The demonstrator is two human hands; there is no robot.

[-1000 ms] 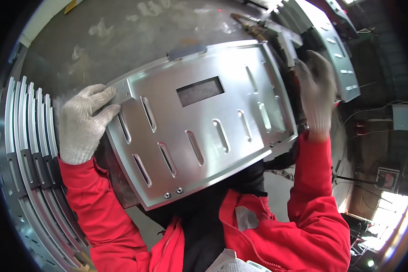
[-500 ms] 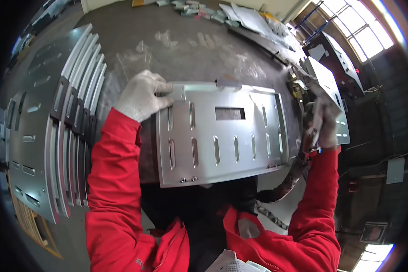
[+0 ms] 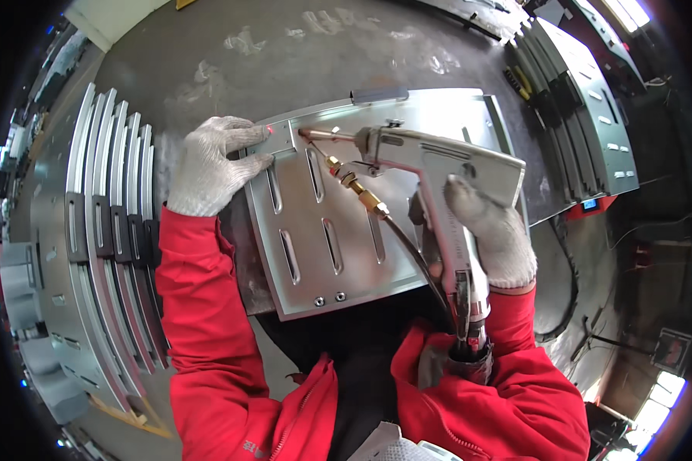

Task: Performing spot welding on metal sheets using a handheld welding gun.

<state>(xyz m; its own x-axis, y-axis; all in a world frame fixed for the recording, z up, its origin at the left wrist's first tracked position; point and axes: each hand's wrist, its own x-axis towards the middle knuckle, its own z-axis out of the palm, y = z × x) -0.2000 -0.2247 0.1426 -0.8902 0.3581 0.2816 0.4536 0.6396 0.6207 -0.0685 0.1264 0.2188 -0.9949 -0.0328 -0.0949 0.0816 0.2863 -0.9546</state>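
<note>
A slotted sheet-metal panel [image 3: 338, 284] lies in front of me, its edges folded up. At its far left corner my left hand [image 3: 217, 161], in a pale knit glove, pinches a small metal corner piece [image 3: 281, 140] against the panel. My right hand [image 3: 494, 230], also gloved, is wrapped around the grip of a silver laser welding gun [image 3: 438, 157]. The gun's copper nozzle [image 3: 327, 135] points left at that corner, with a brass-fitted wire feed tube [image 3: 355, 188] slung below. A small red light dot shows by my left fingertips. Some right-hand fingers are hidden behind the grip.
Similar slotted panels [image 3: 77, 307] stand stacked on edge at the left. Another group of panels [image 3: 596, 115] stands at the right edge of the dark, scuffed table [image 3: 284, 65]. The gun's thick cable drops toward my lap. A black cable [image 3: 573, 296] hangs at the right.
My right hand has brought the welding gun from the right side across the panel, its nozzle now at the far left corner. My left hand still grips that corner. The view has shifted.
</note>
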